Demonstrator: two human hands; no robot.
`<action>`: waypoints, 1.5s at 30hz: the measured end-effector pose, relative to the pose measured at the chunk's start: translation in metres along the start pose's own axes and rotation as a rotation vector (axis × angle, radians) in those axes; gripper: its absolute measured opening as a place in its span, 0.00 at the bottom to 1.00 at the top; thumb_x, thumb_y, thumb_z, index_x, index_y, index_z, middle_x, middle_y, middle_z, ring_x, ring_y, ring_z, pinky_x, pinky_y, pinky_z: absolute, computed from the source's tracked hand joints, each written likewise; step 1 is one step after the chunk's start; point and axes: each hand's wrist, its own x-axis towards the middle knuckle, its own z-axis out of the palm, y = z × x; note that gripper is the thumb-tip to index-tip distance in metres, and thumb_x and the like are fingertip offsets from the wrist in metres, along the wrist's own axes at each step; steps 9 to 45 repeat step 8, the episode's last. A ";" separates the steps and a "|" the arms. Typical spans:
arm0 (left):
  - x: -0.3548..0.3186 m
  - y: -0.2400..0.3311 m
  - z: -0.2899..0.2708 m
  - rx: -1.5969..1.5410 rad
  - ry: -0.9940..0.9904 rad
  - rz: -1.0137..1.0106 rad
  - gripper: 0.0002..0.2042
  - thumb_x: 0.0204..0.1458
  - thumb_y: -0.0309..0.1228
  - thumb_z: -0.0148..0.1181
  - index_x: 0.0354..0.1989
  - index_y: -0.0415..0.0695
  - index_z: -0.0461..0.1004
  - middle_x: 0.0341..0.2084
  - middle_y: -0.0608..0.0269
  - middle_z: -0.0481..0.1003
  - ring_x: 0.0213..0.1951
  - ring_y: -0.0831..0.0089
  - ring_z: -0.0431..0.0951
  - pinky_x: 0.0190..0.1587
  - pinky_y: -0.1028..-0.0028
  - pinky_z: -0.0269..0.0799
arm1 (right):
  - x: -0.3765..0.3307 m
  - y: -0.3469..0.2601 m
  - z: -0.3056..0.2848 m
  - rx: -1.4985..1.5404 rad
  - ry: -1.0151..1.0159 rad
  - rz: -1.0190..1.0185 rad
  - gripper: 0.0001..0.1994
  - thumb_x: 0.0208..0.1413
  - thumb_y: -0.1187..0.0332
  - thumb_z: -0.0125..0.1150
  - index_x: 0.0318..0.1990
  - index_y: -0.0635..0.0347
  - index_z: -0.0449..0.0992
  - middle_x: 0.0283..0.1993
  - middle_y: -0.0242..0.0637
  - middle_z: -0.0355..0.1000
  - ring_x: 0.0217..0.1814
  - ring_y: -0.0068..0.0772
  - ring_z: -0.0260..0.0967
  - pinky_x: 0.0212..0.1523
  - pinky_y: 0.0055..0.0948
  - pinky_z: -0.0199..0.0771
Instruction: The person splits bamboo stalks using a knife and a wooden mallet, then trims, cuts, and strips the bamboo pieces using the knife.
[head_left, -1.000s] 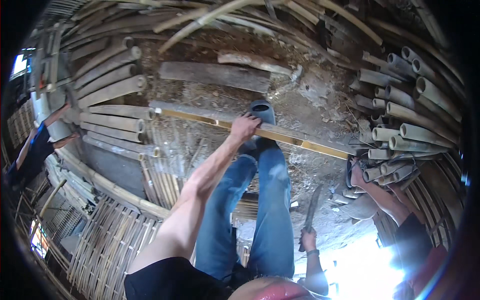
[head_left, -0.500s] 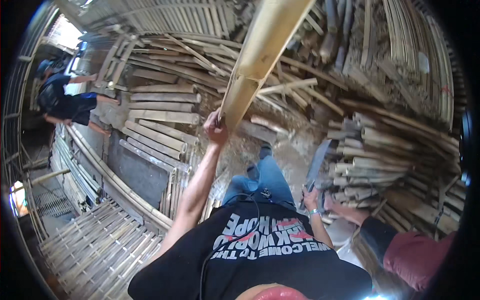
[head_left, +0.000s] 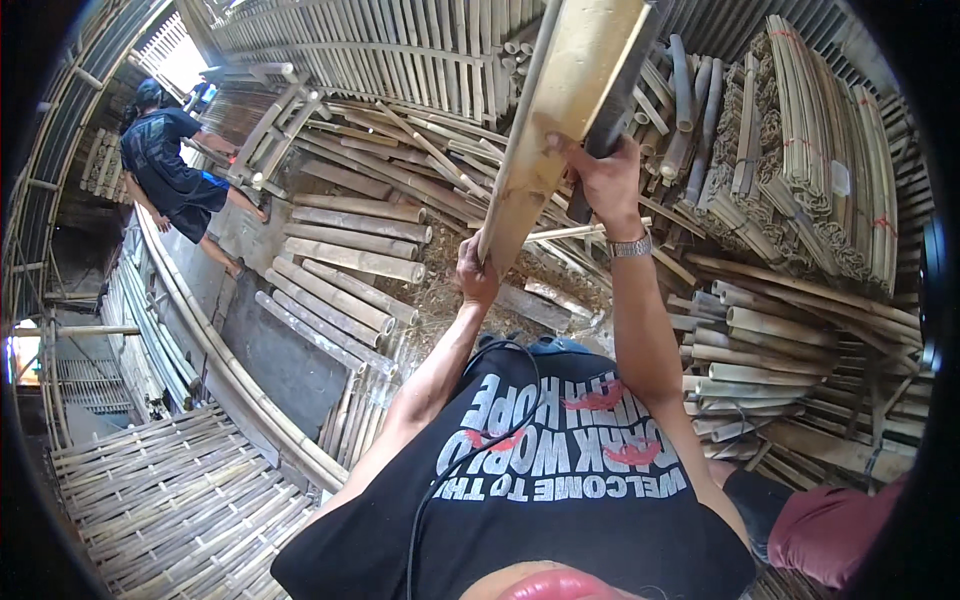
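A long split length of bamboo rises in front of me, its pale hollow inside facing me. My left hand is closed round the lower end at its left edge. Higher up, my right hand grips the dark handle of a machete. The blade points up along the right edge of the bamboo, and the right thumb reaches across to the bamboo's inner face. A metal-banded watch circles my right wrist. The top of the bamboo runs out of the picture.
Cut bamboo poles lie in rows on the left. More poles are stacked at the right, with tied bundles of slats beyond. A person stands far left; a maroon-clothed person is close at lower right. A slatted bamboo panel lies lower left.
My right hand has lifted the machete from low beside my leg up against the bamboo's right edge. The bamboo and my left hand have shifted slightly right. The far person has turned and moved.
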 end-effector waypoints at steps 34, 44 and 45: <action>0.068 0.075 -0.106 -0.330 -0.361 0.065 0.57 0.45 0.59 0.69 0.74 0.42 0.40 0.72 0.50 0.47 0.72 0.53 0.51 0.68 0.51 0.54 | -0.066 0.101 0.058 -0.166 0.049 0.024 0.20 0.48 0.60 0.77 0.42 0.66 0.79 0.31 0.40 0.80 0.30 0.21 0.74 0.33 0.25 0.74; 0.068 0.075 -0.106 -0.330 -0.361 0.065 0.57 0.45 0.59 0.69 0.74 0.42 0.40 0.72 0.50 0.47 0.72 0.53 0.51 0.68 0.51 0.54 | -0.066 0.101 0.058 -0.166 0.049 0.024 0.20 0.48 0.60 0.77 0.42 0.66 0.79 0.31 0.40 0.80 0.30 0.21 0.74 0.33 0.25 0.74; 0.068 0.075 -0.106 -0.330 -0.361 0.065 0.57 0.45 0.59 0.69 0.74 0.42 0.40 0.72 0.50 0.47 0.72 0.53 0.51 0.68 0.51 0.54 | -0.066 0.101 0.058 -0.166 0.049 0.024 0.20 0.48 0.60 0.77 0.42 0.66 0.79 0.31 0.40 0.80 0.30 0.21 0.74 0.33 0.25 0.74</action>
